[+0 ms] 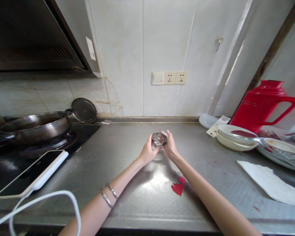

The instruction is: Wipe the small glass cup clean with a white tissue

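Observation:
Both my hands reach out over the steel counter (127, 154) and meet around a small clear glass (158, 139). My left hand (147, 150) grips its left side with fingers curled. My right hand (169, 146) holds the right side, fingers wrapped over the rim. The glass seems tilted toward me and held just above the counter. Two thin bracelets (108, 195) sit on my left forearm.
A red spill (178, 187) marks the counter near my right forearm. A phone (31, 172) with a white cable lies at the left by a wok (34, 126) on the stove. Stacked plates (236, 136), a red thermos jug (263, 105) and a paper towel (270, 183) are at the right.

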`<act>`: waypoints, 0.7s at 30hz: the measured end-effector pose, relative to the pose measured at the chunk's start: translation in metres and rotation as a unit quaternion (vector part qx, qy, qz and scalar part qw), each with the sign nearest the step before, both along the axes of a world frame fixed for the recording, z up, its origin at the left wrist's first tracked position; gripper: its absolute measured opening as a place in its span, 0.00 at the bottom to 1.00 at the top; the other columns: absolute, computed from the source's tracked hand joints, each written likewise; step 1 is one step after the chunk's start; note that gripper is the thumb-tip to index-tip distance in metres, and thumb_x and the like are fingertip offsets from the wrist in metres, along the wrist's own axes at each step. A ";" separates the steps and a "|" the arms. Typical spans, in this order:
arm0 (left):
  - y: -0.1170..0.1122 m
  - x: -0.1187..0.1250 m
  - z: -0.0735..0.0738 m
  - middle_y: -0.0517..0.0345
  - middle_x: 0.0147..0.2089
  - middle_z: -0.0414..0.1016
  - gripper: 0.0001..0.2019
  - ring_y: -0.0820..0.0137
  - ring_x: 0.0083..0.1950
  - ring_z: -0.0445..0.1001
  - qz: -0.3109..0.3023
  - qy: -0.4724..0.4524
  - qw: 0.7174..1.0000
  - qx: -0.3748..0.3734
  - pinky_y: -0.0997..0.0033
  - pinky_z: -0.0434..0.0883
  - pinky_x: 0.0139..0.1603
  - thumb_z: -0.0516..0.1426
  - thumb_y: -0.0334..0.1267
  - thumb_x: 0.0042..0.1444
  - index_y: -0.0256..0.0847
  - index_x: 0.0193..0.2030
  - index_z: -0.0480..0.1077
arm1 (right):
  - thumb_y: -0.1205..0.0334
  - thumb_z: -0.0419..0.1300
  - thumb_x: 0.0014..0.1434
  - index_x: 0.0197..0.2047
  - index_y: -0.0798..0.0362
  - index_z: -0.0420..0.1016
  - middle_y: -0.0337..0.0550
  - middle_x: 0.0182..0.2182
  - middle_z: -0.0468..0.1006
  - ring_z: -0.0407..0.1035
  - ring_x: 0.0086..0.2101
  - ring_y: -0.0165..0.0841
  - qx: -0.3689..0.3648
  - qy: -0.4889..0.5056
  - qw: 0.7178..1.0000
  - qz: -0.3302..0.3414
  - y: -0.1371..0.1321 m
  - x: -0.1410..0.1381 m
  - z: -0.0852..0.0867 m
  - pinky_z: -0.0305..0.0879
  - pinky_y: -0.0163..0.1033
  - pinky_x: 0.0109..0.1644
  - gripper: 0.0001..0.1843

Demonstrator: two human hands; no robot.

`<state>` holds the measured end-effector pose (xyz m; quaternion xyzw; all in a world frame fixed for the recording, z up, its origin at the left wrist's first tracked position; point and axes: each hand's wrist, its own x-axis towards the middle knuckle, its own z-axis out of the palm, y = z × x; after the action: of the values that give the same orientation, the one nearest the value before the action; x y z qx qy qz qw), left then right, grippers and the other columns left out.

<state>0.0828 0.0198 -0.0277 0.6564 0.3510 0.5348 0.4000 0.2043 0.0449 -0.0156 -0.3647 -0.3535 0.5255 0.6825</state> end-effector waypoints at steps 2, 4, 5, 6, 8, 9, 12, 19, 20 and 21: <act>0.000 -0.002 0.002 0.40 0.58 0.66 0.38 0.55 0.58 0.68 -0.007 0.004 1.000 0.008 0.52 0.65 0.60 0.66 0.36 0.43 0.36 0.61 0.58 | 0.40 0.53 0.54 0.33 0.52 0.76 0.44 0.30 0.82 0.76 0.37 0.39 -0.018 0.011 1.000 0.002 0.000 0.005 0.004 0.72 0.40 0.38 0.23; 0.000 -0.004 0.005 0.42 0.56 0.66 0.40 0.55 0.56 0.69 0.014 0.023 1.000 0.012 0.52 0.67 0.58 0.69 0.36 0.38 0.36 0.59 0.61 | 0.41 0.52 0.55 0.31 0.53 0.77 0.46 0.30 0.82 0.76 0.37 0.40 -0.032 0.012 0.999 0.022 -0.002 0.007 0.007 0.72 0.40 0.39 0.24; 0.000 -0.006 0.006 0.42 0.55 0.67 0.41 0.55 0.55 0.70 0.024 0.036 0.999 0.014 0.52 0.67 0.58 0.70 0.37 0.35 0.37 0.58 0.62 | 0.41 0.52 0.55 0.30 0.54 0.77 0.46 0.30 0.82 0.76 0.37 0.40 -0.038 0.010 0.999 0.036 -0.004 0.007 0.009 0.72 0.41 0.39 0.24; 0.000 -0.007 0.007 0.43 0.54 0.66 0.42 0.55 0.55 0.70 0.028 0.048 0.998 0.016 0.52 0.67 0.58 0.71 0.37 0.33 0.37 0.58 0.63 | 0.41 0.52 0.55 0.30 0.54 0.77 0.47 0.28 0.82 0.76 0.36 0.40 -0.045 0.007 0.998 0.050 -0.006 0.006 0.011 0.72 0.41 0.39 0.25; -0.001 -0.009 0.008 0.44 0.54 0.67 0.41 0.56 0.54 0.70 0.009 0.055 0.998 0.016 0.53 0.66 0.58 0.72 0.37 0.33 0.38 0.57 0.64 | 0.41 0.52 0.56 0.29 0.55 0.78 0.47 0.26 0.81 0.76 0.34 0.41 -0.057 0.002 0.996 0.072 -0.010 0.005 0.014 0.72 0.42 0.38 0.25; -0.002 -0.009 0.010 0.44 0.54 0.68 0.40 0.57 0.54 0.71 -0.009 0.050 0.999 0.014 0.54 0.67 0.58 0.71 0.37 0.34 0.38 0.57 0.64 | 0.42 0.52 0.56 0.29 0.55 0.78 0.47 0.25 0.81 0.77 0.33 0.41 -0.062 0.003 0.995 0.075 -0.011 0.004 0.015 0.73 0.42 0.38 0.25; -0.006 -0.010 0.014 0.46 0.52 0.72 0.36 0.60 0.52 0.73 -0.046 0.029 0.999 0.004 0.57 0.68 0.57 0.70 0.37 0.38 0.38 0.55 0.63 | 0.43 0.52 0.56 0.29 0.55 0.77 0.47 0.23 0.81 0.77 0.32 0.41 -0.066 0.021 0.995 0.071 -0.014 0.000 0.018 0.73 0.42 0.37 0.24; -0.003 -0.010 0.018 0.47 0.50 0.71 0.35 0.61 0.51 0.73 0.071 -0.029 0.997 0.014 0.58 0.68 0.54 0.70 0.37 0.35 0.39 0.50 0.59 | 0.43 0.56 0.53 0.33 0.52 0.76 0.42 0.32 0.82 0.75 0.41 0.40 0.009 0.027 0.999 0.044 -0.019 -0.024 0.006 0.70 0.41 0.46 0.21; -0.001 -0.010 0.017 0.46 0.50 0.70 0.36 0.60 0.52 0.72 0.091 -0.040 0.995 0.012 0.58 0.68 0.55 0.70 0.36 0.35 0.39 0.50 0.58 | 0.43 0.56 0.52 0.35 0.51 0.76 0.41 0.34 0.82 0.74 0.43 0.39 0.023 0.022 0.999 0.042 -0.020 -0.028 0.003 0.69 0.40 0.47 0.20; 0.001 -0.011 0.016 0.45 0.51 0.69 0.36 0.60 0.52 0.72 0.103 -0.049 0.993 0.007 0.57 0.67 0.56 0.70 0.37 0.34 0.39 0.50 0.57 | 0.43 0.56 0.53 0.37 0.51 0.76 0.41 0.36 0.82 0.74 0.43 0.38 0.037 0.013 0.998 0.040 -0.020 -0.032 0.001 0.68 0.40 0.48 0.20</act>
<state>0.0721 0.0205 -0.0113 0.5925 0.3933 0.6071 0.3545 0.1725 0.0245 -0.0150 -0.3175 -0.3781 0.5435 0.6789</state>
